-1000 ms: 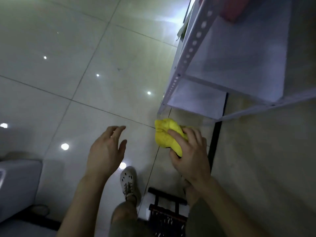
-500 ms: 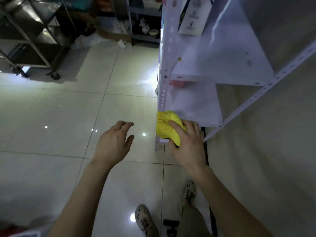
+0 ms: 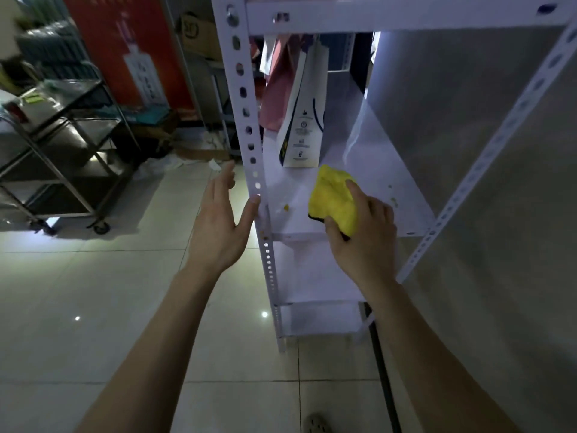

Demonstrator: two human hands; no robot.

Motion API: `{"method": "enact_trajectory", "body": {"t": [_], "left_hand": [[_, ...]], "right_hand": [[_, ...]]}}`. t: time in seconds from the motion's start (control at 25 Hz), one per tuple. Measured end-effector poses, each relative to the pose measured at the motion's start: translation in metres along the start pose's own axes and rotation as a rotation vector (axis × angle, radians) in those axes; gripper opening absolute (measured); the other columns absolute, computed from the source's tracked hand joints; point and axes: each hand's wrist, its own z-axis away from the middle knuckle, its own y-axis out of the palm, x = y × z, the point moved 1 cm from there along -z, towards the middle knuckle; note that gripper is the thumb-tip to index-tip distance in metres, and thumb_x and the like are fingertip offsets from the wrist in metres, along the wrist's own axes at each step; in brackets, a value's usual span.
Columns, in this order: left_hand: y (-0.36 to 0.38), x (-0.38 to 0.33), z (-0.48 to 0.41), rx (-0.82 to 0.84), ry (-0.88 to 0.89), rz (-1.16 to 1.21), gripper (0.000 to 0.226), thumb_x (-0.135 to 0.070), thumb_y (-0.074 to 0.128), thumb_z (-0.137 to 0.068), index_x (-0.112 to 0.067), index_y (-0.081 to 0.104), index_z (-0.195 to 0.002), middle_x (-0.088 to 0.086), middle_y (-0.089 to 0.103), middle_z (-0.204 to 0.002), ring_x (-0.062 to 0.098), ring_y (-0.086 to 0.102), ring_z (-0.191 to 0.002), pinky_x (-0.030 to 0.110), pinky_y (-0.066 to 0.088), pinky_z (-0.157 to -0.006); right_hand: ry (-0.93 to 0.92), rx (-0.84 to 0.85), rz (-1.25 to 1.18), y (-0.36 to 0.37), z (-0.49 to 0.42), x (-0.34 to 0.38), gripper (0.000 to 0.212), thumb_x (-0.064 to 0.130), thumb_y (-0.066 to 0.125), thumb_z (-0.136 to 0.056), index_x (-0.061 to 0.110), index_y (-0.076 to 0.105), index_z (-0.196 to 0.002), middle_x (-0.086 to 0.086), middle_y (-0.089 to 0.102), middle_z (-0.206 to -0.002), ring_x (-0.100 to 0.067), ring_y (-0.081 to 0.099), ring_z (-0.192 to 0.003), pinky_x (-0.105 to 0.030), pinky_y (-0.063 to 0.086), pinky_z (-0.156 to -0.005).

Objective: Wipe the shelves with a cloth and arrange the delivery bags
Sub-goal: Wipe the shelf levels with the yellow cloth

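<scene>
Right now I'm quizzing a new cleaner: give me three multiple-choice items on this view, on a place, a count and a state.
1. Where is the yellow cloth?
A) on the shelf, in front of the white bag
B) inside the white bag
C) draped over the upright post
2. How many hands hold the cloth?
A) none
B) one
C) two
3. The left hand is:
A) in a fist
B) gripping the bag
C) open, thumb at the post
1 A: it lies on the board before the bag. 2 B: only the right hand grips it. 3 C: fingers straight, holding nothing.
</scene>
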Motion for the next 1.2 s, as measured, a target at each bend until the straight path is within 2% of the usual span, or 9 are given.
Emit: {"method": "enact_trajectory", "body": {"t": [0.16,0.28,0.4,0.48,0.56,0.68,0.88,1.08,1.2], "left_hand": [[0.013,-0.029,-0.047,-0.141,0.024,0.132,0.084,-0.057,0.059,-0.109,-0.034,0.009,-0.172,-0.015,0.045,-0.165,-0.013,0.054,-0.132,0.014,0.051,-0.097],[0.022,-0.036,-0.065,-0.219,0.119,0.147,0.089,-0.054,0.053,-0.112,-0.031,-0.007,-0.173,-0.028,0.037,-0.168,-0.01,0.061,-0.131,0.019,0.058,-0.087],[0.033,-0.034,-0.076,-0.275,0.205,0.093,0.082,-0.055,0.042,-0.115,-0.032,-0.013,-0.172,-0.044,0.019,-0.168,0.017,0.069,-0.124,0.032,0.054,-0.081],[0.043,-0.025,-0.08,-0.331,0.211,0.061,0.079,-0.05,0.041,-0.116,-0.033,-0.012,-0.172,-0.038,0.037,-0.163,0.028,0.072,-0.103,0.04,0.059,-0.077],[0.053,-0.017,-0.08,-0.4,0.172,0.018,0.077,-0.05,0.039,-0.116,-0.03,-0.011,-0.172,-0.019,0.062,-0.139,0.026,0.069,-0.081,0.046,0.06,-0.068],[0.06,-0.011,-0.083,-0.463,0.134,-0.089,0.074,-0.056,0.032,-0.115,-0.026,-0.008,-0.17,0.01,0.072,-0.114,0.021,0.058,-0.067,0.044,0.052,-0.056],[0.058,-0.007,-0.087,-0.514,0.194,-0.096,0.076,-0.052,0.035,-0.115,-0.008,0.004,-0.168,-0.005,0.06,-0.096,0.011,0.048,-0.062,0.038,0.043,-0.051],[0.06,-0.004,-0.088,-0.519,0.217,-0.076,0.074,-0.051,0.037,-0.115,-0.013,0.002,-0.168,-0.006,0.061,-0.1,0.012,0.049,-0.063,0.039,0.042,-0.052],[0.06,-0.002,-0.09,-0.501,0.219,-0.077,0.074,-0.049,0.039,-0.115,-0.01,0.003,-0.167,0.002,0.066,-0.103,0.011,0.053,-0.064,0.042,0.049,-0.054]], "right_hand": [[-0.046,0.373,0.231,0.055,-0.047,-0.02,0.058,0.054,0.034,-0.111,0.032,0.035,-0.164,-0.007,0.052,-0.155,-0.036,0.043,-0.14,-0.053,0.038,-0.109],[-0.281,0.325,0.22,0.065,-0.06,-0.053,0.053,0.053,0.039,-0.108,0.031,0.053,-0.155,-0.002,0.062,-0.147,-0.031,0.051,-0.133,-0.047,0.037,-0.107],[-0.465,0.478,0.106,0.078,-0.071,-0.07,0.054,0.05,0.049,-0.109,0.026,0.052,-0.157,-0.005,0.044,-0.166,-0.028,0.038,-0.154,-0.051,0.026,-0.126],[-0.487,0.506,0.136,0.091,-0.064,-0.074,0.054,0.051,0.041,-0.111,0.027,0.049,-0.159,-0.005,0.036,-0.17,-0.028,0.032,-0.158,-0.053,0.019,-0.128],[-0.467,0.495,0.168,0.099,-0.06,-0.073,0.057,0.054,0.032,-0.111,0.03,0.046,-0.16,-0.004,0.034,-0.171,-0.028,0.03,-0.159,-0.053,0.018,-0.128],[-0.39,0.513,0.19,0.121,-0.075,-0.048,0.054,0.055,0.028,-0.112,0.041,0.036,-0.164,-0.004,0.024,-0.175,-0.029,0.021,-0.161,-0.052,0.011,-0.129],[-0.354,0.619,0.179,0.156,-0.078,0.016,0.053,0.058,0.032,-0.109,0.055,0.026,-0.162,-0.006,0.009,-0.178,-0.032,0.005,-0.163,-0.059,-0.001,-0.129],[-0.397,0.584,0.14,0.123,-0.056,-0.01,0.049,0.056,0.038,-0.109,0.05,0.043,-0.157,0.001,0.026,-0.174,-0.025,0.02,-0.161,-0.051,0.011,-0.129],[-0.236,0.49,0.214,0.097,-0.061,-0.055,0.049,0.053,0.046,-0.108,0.043,0.05,-0.156,0.0,0.033,-0.171,-0.026,0.027,-0.158,-0.049,0.017,-0.128]]}}
